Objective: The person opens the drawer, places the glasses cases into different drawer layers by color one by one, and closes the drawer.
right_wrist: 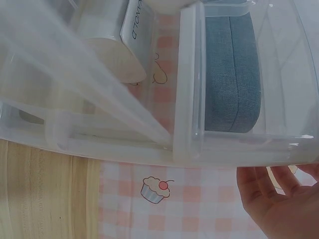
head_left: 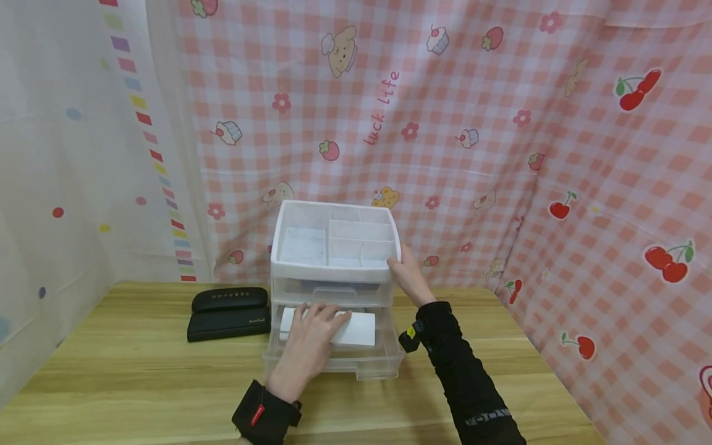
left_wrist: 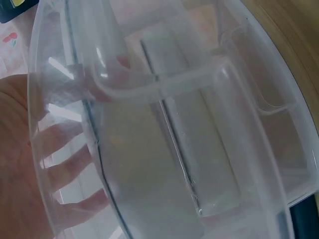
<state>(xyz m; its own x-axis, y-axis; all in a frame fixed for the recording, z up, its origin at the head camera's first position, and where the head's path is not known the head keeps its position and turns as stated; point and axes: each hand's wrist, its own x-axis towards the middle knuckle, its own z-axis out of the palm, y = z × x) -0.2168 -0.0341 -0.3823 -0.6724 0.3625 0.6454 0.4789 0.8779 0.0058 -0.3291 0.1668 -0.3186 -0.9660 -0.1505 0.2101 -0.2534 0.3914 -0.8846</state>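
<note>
A small plastic drawer organizer (head_left: 328, 272) stands on the table, with a white divided top tray and clear drawers. Its lower drawer (head_left: 378, 369) is pulled out. In this drawer lies a white box (head_left: 356, 329). My left hand (head_left: 311, 340) rests over the box, fingers spread across its top; through the clear plastic the left wrist view shows the fingers (left_wrist: 75, 172). At the tray's right front corner my right hand (head_left: 410, 275) holds the organizer's side, thumb at the rim. Inside the organizer, a blue-grey fabric case (right_wrist: 232, 74) shows in the right wrist view.
Left of the organizer, two black cases (head_left: 229, 312) lie on the wooden table (head_left: 144, 371), one behind the other. A pink checked curtain (head_left: 356, 123) hangs close behind, and another cherry-printed part (head_left: 623, 204) runs along the right side.
</note>
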